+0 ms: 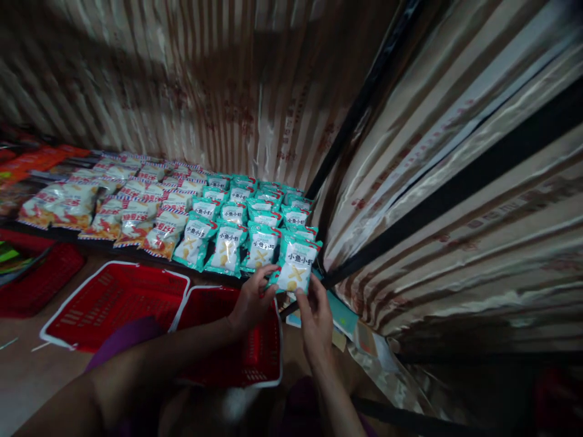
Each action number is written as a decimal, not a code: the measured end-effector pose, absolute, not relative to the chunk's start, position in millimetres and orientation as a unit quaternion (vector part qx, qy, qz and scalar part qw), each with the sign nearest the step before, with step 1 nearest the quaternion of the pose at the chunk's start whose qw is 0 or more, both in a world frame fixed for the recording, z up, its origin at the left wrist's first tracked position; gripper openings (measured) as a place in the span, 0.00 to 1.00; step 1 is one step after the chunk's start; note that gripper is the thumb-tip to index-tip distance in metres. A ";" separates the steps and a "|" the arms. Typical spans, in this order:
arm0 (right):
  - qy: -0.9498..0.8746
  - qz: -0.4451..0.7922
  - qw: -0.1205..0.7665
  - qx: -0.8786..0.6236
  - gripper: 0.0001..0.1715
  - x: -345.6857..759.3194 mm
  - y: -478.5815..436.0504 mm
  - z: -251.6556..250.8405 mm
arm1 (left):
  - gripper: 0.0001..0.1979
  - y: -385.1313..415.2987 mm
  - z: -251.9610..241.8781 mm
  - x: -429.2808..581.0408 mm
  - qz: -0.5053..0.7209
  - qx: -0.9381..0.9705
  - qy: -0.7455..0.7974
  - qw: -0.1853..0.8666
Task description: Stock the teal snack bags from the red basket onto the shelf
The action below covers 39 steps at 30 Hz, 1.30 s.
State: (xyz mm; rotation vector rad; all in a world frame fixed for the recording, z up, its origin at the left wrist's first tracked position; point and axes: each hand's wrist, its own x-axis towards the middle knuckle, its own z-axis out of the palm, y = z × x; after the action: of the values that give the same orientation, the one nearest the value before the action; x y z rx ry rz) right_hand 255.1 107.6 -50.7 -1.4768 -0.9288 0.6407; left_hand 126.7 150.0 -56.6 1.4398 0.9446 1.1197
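A teal and white snack bag (295, 267) is held upright at the front right corner of the shelf display. My left hand (255, 298) pinches its lower left edge, the fingers closed. At its lower right, my right hand (315, 315) grips the bag between thumb and fingers. Rows of matching teal bags (226, 246) stand behind and to the left of it. Further left are rows of white, red and orange snack bags (166, 227).
Below the shelf sit a red basket (122, 297) with a white rim and another red basket (262, 346) under my left forearm. Striped curtains (228, 91) hang behind. A dark diagonal pole (387, 243) runs at the right.
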 end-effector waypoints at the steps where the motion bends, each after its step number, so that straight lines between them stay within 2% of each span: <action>1: -0.396 0.287 0.598 -0.635 0.35 255.6 107.6 -50.4 | 0.18 149.3 -56.2 127.0 0.467 0.614 0.390 0.503; 5: -0.398 0.271 0.566 -0.669 0.40 254.9 110.6 -50.6 | 0.19 148.2 -62.5 128.5 0.453 0.649 0.354 0.498; 8: -0.421 0.200 0.540 -0.701 0.43 247.8 113.5 -50.1 | 0.21 148.9 -67.2 131.3 0.450 0.646 0.348 0.509; 18: -0.551 -0.037 0.471 -0.688 0.44 240.5 135.6 -46.2 | 0.18 162.0 -65.6 152.4 0.502 0.585 0.369 0.519; 25: -0.517 -0.016 0.460 -0.722 0.43 245.8 139.4 -45.1 | 0.19 165.7 -87.6 160.4 0.478 0.645 0.348 0.484; 32: -0.513 0.038 0.489 -0.705 0.42 250.4 143.3 -60.0 | 0.20 166.7 -81.6 164.7 0.474 0.663 0.363 0.453; 39: -0.514 0.020 0.473 -0.716 0.39 245.5 152.1 -66.0 | 0.20 168.4 -86.8 163.4 0.459 0.649 0.349 0.496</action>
State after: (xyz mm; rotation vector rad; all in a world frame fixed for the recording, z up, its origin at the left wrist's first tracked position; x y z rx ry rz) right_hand 245.5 152.1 -66.0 -1.7518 -1.2575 0.0495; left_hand 163.4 168.4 -86.8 1.5726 0.8449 1.1113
